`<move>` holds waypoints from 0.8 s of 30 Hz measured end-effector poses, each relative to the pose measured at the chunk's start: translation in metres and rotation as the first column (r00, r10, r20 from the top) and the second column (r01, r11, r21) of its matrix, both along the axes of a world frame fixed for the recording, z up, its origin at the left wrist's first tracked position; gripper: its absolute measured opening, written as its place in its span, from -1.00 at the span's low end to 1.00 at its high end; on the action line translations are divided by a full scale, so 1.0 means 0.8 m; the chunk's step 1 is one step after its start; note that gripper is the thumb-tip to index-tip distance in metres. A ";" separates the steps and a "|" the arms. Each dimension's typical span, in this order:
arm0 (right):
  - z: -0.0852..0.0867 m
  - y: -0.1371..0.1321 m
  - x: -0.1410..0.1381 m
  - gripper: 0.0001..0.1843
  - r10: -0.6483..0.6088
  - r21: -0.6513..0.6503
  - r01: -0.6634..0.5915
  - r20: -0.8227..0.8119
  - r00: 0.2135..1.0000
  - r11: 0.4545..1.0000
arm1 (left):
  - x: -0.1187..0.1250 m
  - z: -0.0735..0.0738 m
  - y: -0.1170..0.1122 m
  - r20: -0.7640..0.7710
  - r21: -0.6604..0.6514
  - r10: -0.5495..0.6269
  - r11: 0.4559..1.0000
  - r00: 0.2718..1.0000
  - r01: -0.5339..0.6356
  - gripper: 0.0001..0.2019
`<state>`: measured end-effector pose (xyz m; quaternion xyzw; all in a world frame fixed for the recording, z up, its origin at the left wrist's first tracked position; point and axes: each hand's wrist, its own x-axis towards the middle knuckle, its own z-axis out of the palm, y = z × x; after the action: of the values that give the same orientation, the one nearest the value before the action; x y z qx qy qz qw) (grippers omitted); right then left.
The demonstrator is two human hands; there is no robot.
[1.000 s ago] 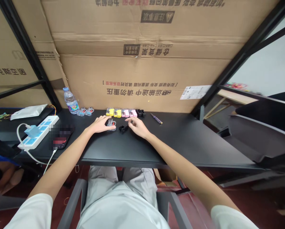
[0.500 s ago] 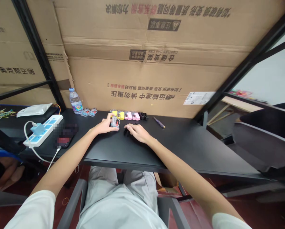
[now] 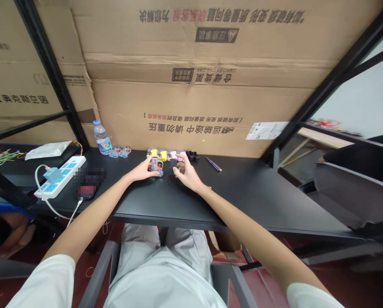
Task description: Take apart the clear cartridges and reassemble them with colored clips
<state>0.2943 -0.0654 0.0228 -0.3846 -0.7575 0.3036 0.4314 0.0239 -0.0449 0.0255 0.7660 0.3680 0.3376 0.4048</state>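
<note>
Head — left hand (image 3: pixel 144 171) pinches clear block (image 3: pixel 156 166); right hand (image 3: pixel 185 174) beside.

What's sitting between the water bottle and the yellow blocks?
Two small clear pieces lie between the bottle and yellow blocks, shown in the head view.

White short sleeves (image 3: pixel 44 282); pale grey trousers (image 3: pixel 136 239); forearms (image 3: pixel 92 214) bare.

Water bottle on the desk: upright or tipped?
Upright. The clear plastic water bottle stands on its base on the black desk, with its cap at the top.
</note>
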 end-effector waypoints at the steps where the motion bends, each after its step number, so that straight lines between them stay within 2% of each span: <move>1: -0.002 0.003 -0.001 -0.24 0.000 -0.027 -0.001 -0.032 0.999 1.000 | 0.001 0.000 -0.001 -0.002 0.003 0.002 1.000 1.000 -0.002 -0.16; 3: -0.006 0.008 -0.003 -0.20 0.005 -0.085 -0.012 -0.081 0.997 0.996 | 0.006 0.000 -0.005 -0.012 0.014 0.011 1.000 1.000 -0.011 -0.17; 8: -0.018 0.014 -0.007 -0.38 0.017 -0.176 -0.043 -0.148 0.989 0.983 | 0.022 -0.001 -0.013 -0.023 0.066 0.033 0.997 0.999 -0.031 -0.34; 19: -0.024 0.018 -0.006 -0.37 0.095 -0.212 -0.144 -0.228 0.969 0.967 | 0.024 0.000 -0.016 -0.060 0.136 0.048 0.990 0.997 -0.040 -0.42; 24: -0.021 0.013 -0.006 -0.48 0.103 -0.235 -0.156 -0.223 0.969 0.959 | 0.025 0.001 -0.015 -0.074 0.132 0.058 0.990 0.996 -0.048 -0.42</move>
<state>0.2899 -0.0553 0.0063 -0.3512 -0.6874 0.4631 0.4354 0.0436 -0.0565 0.0260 0.7933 0.3809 0.3416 0.3301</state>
